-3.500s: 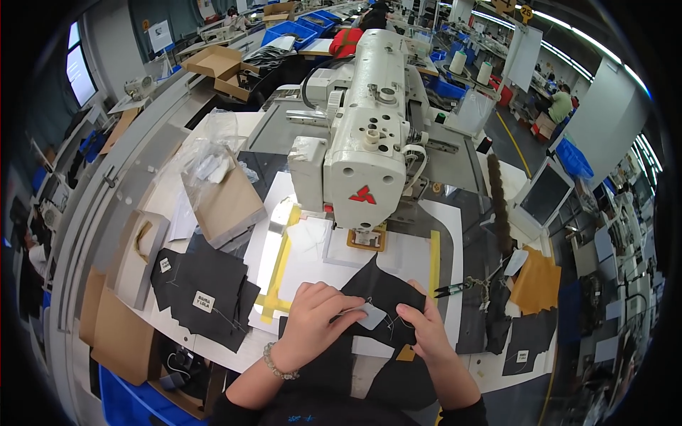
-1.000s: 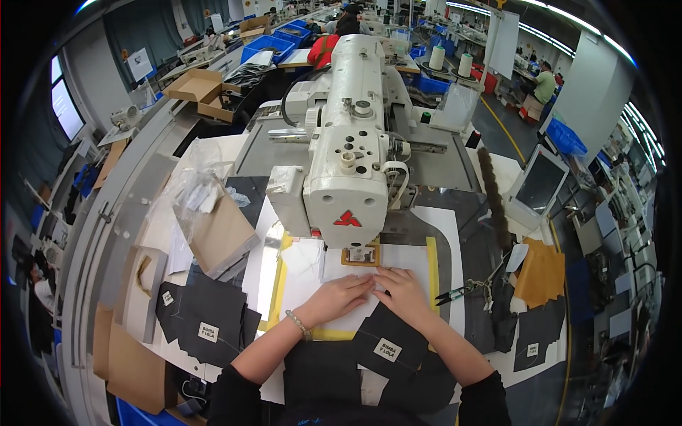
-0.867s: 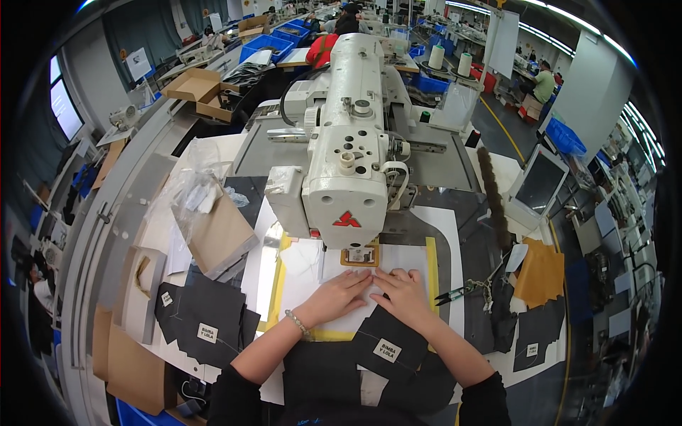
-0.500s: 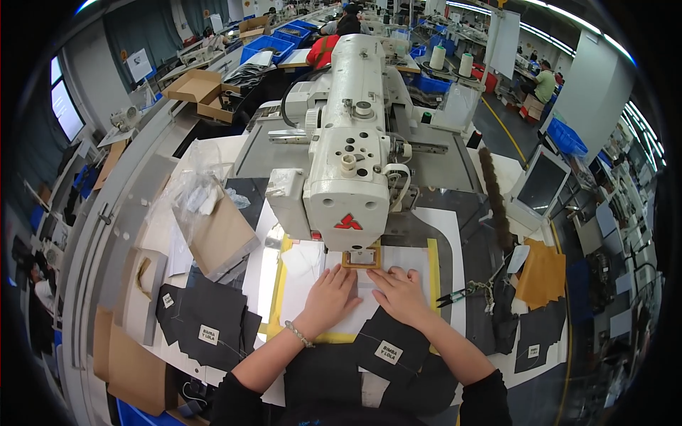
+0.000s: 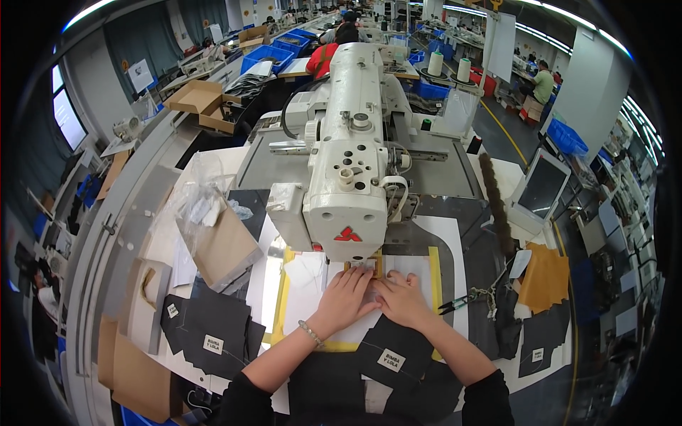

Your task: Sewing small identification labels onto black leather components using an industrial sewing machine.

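Note:
A white industrial sewing machine [image 5: 347,213] stands before me, its head over a small tan clamp frame [image 5: 379,265]. My left hand [image 5: 346,297] lies over the frame's front left part, fingers stretched forward and holding nothing I can see. Beside it my right hand [image 5: 405,299] rests with its index fingertip close to the left fingers, at the frame's front edge; its other fingers bend slightly. What lies under the fingertips is hidden. Both hands are above a white sheet [image 5: 302,305] bordered with yellow tape. A dark fabric piece with a pale label [image 5: 390,359] lies below my right wrist.
Dark labelled pieces [image 5: 222,323] lie at left, near an open cardboard box [image 5: 222,248] and plastic wrap. At right are thread snips [image 5: 455,305], orange-brown fabric [image 5: 543,277] and a tilted screen [image 5: 541,183]. More dark pieces lie at the front. Other people sit farther back.
My left hand has slid forward and right, its fingers now covering part of the clamp frame. The right fingers have drawn toward it and bent more. The whole view has shifted slightly.

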Action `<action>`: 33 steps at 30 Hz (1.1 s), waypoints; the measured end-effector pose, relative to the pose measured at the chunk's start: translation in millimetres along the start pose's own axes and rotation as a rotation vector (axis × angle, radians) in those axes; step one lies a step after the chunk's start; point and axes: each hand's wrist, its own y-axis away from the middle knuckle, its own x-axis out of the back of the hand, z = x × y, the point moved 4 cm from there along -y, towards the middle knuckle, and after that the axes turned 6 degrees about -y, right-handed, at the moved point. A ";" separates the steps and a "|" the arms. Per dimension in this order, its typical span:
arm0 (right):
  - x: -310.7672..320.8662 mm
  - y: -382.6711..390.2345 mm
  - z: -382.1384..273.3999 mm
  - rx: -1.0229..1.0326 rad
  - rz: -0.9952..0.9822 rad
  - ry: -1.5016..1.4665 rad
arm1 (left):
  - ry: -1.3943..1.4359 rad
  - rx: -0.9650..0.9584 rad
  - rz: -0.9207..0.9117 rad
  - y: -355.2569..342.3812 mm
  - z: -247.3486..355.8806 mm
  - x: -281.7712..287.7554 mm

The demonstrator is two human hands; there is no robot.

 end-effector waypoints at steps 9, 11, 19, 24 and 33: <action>0.2 -1.5 1.8 -0.024 -0.030 0.012 | -0.018 0.032 -0.055 -13.5 -3.3 -15.5; -0.1 -1.0 2.4 -0.011 -0.022 0.036 | -0.033 0.017 -0.042 -14.6 -2.1 -16.3; 0.0 0.1 -1.9 -0.029 0.014 0.027 | 0.022 -0.017 -0.084 -17.6 -8.2 -13.8; 0.7 2.6 -3.1 0.000 0.061 0.033 | 0.011 -0.092 -0.096 -17.4 -11.5 -6.3; 36.6 7.6 -9.2 -0.040 0.142 -0.076 | 0.006 -0.100 -0.164 -20.7 -17.7 -4.5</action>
